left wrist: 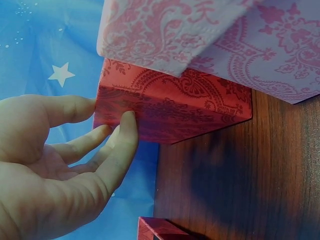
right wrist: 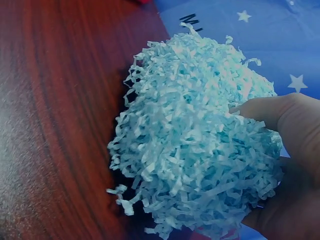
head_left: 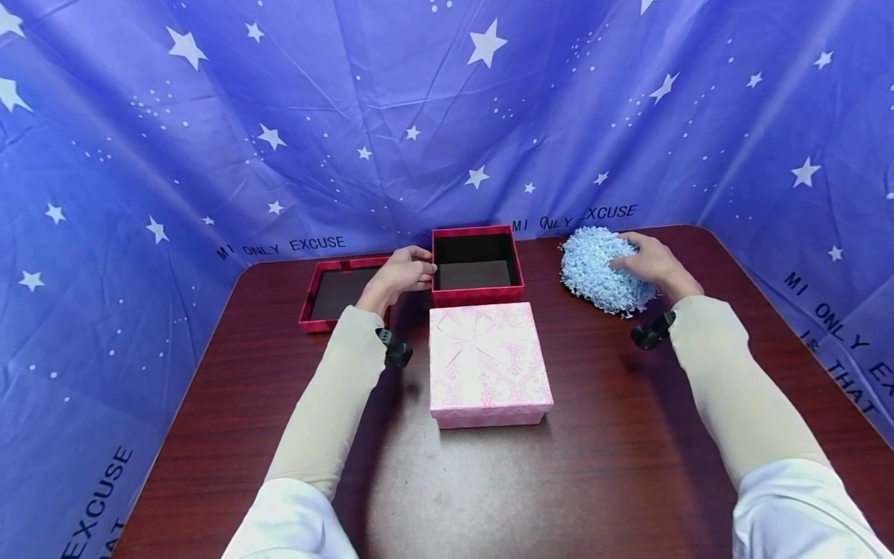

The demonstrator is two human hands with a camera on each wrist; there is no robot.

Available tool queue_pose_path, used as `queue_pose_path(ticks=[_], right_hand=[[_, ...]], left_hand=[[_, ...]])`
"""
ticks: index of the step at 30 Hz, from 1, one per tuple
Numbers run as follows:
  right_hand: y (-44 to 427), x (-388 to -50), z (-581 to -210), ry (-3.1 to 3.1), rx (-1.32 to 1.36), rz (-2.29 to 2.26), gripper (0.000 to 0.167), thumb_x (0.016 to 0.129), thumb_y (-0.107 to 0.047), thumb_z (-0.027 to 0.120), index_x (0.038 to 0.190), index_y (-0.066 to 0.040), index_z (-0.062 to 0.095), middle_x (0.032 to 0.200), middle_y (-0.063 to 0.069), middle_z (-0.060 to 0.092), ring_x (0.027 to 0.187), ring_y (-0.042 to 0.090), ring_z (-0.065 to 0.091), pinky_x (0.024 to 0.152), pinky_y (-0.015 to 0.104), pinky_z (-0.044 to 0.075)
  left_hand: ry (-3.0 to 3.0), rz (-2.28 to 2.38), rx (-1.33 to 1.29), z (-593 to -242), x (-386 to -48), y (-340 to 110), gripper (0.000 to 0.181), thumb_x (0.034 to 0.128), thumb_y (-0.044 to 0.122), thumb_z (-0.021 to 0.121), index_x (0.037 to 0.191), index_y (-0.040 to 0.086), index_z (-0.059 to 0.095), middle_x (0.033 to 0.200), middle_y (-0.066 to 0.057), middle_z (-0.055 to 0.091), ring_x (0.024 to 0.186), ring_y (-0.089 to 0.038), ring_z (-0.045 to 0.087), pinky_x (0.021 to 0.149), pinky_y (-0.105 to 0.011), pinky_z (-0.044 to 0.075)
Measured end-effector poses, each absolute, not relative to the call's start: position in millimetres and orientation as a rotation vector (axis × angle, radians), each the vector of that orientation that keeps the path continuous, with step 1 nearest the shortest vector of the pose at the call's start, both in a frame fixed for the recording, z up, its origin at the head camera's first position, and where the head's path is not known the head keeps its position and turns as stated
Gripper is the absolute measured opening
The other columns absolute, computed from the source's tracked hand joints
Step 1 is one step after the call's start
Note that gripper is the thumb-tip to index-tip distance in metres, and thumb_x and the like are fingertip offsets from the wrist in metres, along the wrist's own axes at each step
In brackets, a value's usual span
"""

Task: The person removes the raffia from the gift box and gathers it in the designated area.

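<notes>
An uncovered red box (head_left: pixel 478 296) with a dark inside stands at the back middle. My left hand (head_left: pixel 403 276) touches its left wall; in the left wrist view the fingertips and thumb of the left hand (left wrist: pixel 65 165) rest against the patterned red side (left wrist: pixel 175 105). At the back right lies a heap of light blue shredded paper (head_left: pixel 597 268). My right hand (head_left: pixel 655 262) grips the heap from its right side; in the right wrist view the thumb of the right hand (right wrist: pixel 295 150) presses into the blue shreds (right wrist: pixel 195 135), and its other fingers are mostly hidden.
A closed pink patterned box (head_left: pixel 489 357) stands in front of the red box, close to it. The red lid (head_left: pixel 317 326), dark inside up, lies left of the red box, partly behind the left hand. Blue star-printed cloth (head_left: pixel 391 101) hangs behind the brown table (head_left: pixel 615 466).
</notes>
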State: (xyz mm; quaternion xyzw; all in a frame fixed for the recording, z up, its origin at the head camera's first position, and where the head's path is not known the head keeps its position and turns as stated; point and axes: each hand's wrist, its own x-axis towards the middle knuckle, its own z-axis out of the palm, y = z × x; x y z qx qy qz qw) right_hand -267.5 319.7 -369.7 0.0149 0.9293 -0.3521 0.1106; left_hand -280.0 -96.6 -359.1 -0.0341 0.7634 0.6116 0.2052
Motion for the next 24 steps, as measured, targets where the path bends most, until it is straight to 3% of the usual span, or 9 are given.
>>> queue_pose_path(ticks=[3,12,16,20,24], right_hand=[[319,-268,-373,2.766,0.032,-0.994,0.074,0.092,-0.021,0.059,0.151,-0.004,0.018,0.152,0.031,0.017,0.137,0.052,0.018,0.11,0.064,0.022],[319,-267,-372,2.727,0.03,-0.951,0.078,0.093,-0.026,0.058,0.152,-0.004,0.013,0.154,0.031,0.013,0.138,0.052,0.014,0.11,0.065,0.02],[321,-265,-365,2.697,0.044,-0.949,0.08,0.094,-0.033,0.057,0.153,-0.007,0.01,0.154,0.03,0.01,0.138,0.053,0.014,0.108,0.066,0.021],[323,-263,-358,2.707,0.034,-0.936,0.082,0.094,-0.038,0.058,0.153,-0.006,0.012,0.151,0.033,0.016,0.134,0.054,0.02,0.107,0.066,0.025],[324,-261,-351,2.725,0.02,-0.942,0.082,0.094,-0.041,0.057,0.152,-0.004,0.014,0.148,0.034,0.022,0.131,0.052,0.027,0.102,0.064,0.033]], left_hand=[[2.129,1.702,-0.089,-359,-280,-97,0.04,0.0942,0.001,0.051,0.133,-0.003,0.04,0.133,-0.025,0.049,0.1,-0.027,0.055,0.096,-0.038,0.051],[2.133,1.701,-0.092,-358,-278,-97,0.042,0.0947,0.001,0.051,0.135,-0.004,0.039,0.133,-0.026,0.048,0.091,-0.023,0.054,0.097,-0.038,0.051],[2.14,1.697,-0.101,-360,-279,-97,0.04,0.0948,0.002,0.052,0.132,-0.004,0.04,0.132,-0.025,0.049,0.097,-0.026,0.055,0.096,-0.037,0.051],[2.162,1.675,-0.104,-359,-278,-97,0.038,0.0952,0.005,0.054,0.13,-0.003,0.042,0.131,-0.025,0.05,0.108,-0.031,0.056,0.097,-0.038,0.051],[2.225,1.613,-0.096,-357,-275,-98,0.038,0.0965,0.011,0.055,0.13,-0.003,0.043,0.129,-0.024,0.053,0.104,-0.028,0.056,0.098,-0.039,0.05]])
